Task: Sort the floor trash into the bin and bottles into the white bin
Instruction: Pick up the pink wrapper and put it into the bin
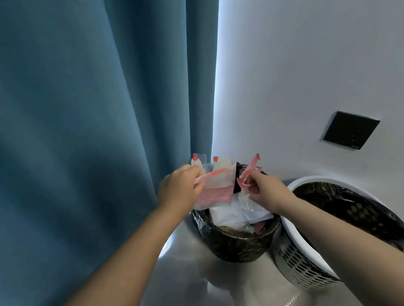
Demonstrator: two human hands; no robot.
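Observation:
My left hand [178, 187] grips a bundle of white and pink paper wrappers [215, 184] right above the dark bin [239, 245]. My right hand [266, 189] pinches a crumpled pink wrapper [248, 172] over the same bin's far rim. The dark bin has a black liner and holds white paper and clear plastic trash [238, 214]. To its right stands the white perforated bin [299, 262], lined with a black bag; I see no bottles inside it.
A blue curtain [78, 116] hangs at the left, close behind the dark bin. A white wall with a black square plate [350, 129] is at the right. The shiny grey floor [199, 291] shows in front of the bins.

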